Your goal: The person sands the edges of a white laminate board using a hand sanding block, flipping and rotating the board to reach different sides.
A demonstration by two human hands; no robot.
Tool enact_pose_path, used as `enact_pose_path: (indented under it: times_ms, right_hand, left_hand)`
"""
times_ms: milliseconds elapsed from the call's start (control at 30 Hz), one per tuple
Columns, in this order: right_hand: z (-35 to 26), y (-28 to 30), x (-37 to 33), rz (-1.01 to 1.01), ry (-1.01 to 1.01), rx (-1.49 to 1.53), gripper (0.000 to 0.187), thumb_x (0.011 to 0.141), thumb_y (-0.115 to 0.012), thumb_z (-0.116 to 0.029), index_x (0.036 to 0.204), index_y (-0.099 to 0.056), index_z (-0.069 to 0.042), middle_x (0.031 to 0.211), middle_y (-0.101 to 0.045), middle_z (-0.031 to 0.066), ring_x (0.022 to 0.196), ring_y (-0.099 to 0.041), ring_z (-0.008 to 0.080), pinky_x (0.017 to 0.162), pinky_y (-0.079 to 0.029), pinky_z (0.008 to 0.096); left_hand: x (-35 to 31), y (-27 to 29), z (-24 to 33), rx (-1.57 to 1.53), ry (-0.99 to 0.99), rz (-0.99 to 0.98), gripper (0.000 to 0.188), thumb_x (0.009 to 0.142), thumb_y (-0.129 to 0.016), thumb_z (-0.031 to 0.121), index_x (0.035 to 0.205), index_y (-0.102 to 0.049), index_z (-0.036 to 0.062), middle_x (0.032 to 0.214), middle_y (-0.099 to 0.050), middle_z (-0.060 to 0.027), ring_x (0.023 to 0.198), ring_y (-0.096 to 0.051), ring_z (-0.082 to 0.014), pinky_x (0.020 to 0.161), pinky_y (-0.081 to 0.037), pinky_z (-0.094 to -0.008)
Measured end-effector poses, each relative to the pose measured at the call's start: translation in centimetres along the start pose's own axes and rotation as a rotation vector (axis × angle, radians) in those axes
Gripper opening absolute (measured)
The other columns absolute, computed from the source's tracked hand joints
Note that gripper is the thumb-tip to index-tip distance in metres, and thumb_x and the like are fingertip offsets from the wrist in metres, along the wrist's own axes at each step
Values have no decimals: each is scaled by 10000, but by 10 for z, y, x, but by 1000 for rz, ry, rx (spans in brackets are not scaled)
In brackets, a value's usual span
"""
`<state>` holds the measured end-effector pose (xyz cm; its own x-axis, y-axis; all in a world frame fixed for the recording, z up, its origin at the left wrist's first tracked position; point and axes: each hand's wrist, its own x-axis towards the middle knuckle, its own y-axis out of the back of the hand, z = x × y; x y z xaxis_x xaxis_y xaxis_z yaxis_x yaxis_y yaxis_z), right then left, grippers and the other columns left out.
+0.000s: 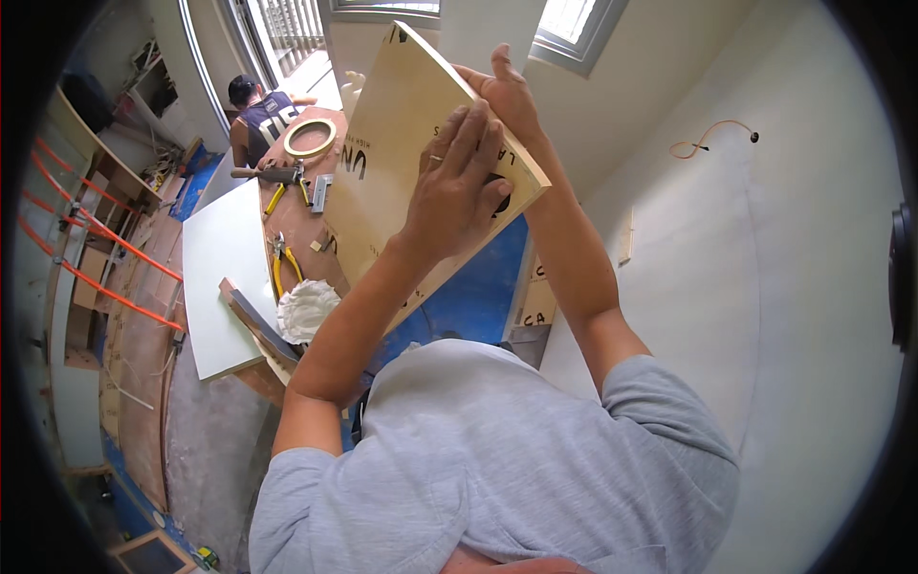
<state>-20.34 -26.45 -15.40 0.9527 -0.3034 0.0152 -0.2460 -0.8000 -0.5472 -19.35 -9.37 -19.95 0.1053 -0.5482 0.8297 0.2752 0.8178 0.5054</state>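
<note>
A pale wooden panel [382, 143] with dark printed lettering stands tilted up before me. My left hand [457, 177] lies flat on its broad face near the right edge, fingers stretched and a ring on one of them. Behind that edge, my right hand [509, 100] supports the panel with its thumb raised; some of its fingers are hidden. Left of the panel, a workbench [316, 244] carries yellow-handled pliers [279, 263], a second yellow-handled tool [277, 198], a roll of tape [310, 138] and a metal hinge-like piece [322, 192].
A white board [225, 258] juts from the bench's left side, near a crumpled white cloth [306, 311] and a grey-edged strip [256, 320]. Another person [258, 120] crouches beyond the bench. Orange hoses [115, 239] run at the left; a pale wall [688, 287] rises on the right.
</note>
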Motion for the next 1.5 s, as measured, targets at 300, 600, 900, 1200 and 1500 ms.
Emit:
enact_pose_path:
  times_ms: [300,600,900,1200,1500]
  right_hand:
    - [0,14,10,-188,9,27,939,1048,-189,-716,1466,-472,75,1250,-703,165,999,-735,203,893,-602,305]
    - [-4,-23,-8,2,15,-114,994,1021,-134,-762,1522,-416,49,1321,-654,174,1106,-685,224,960,-552,296]
    - [0,-7,1,-160,-35,106,997,1017,-157,-766,1523,-384,62,1329,-627,214,1136,-674,267,993,-565,361]
    - [4,-25,3,-288,-25,162,1006,1011,-235,-768,1534,-384,78,1372,-623,201,1150,-682,232,970,-569,338]
    - [4,-65,-3,-84,-20,87,911,1035,-312,-718,1504,-429,55,1282,-680,178,1045,-728,210,890,-607,320]
  left_hand:
    - [-58,3,32,-311,-374,-163,549,910,-734,187,1415,-576,40,1525,-534,-192,1455,-459,-397,1242,-291,-527]
    - [-8,21,28,-256,-212,-34,535,1032,-561,461,1406,-589,79,1542,-498,-146,1453,-457,-355,1194,-334,-524]
    - [27,24,-70,-155,-158,77,376,1037,-536,332,1298,-650,86,1371,-640,-102,1407,-518,-304,1211,-233,-498]
    - [69,19,-208,-94,-35,267,235,1027,-545,184,1150,-715,81,1290,-698,-126,1376,-559,-323,1150,-377,-463]
    - [84,46,-323,-10,852,97,471,1087,-489,398,1079,-748,5,1041,-740,-236,1021,-696,-439,930,-509,-492]
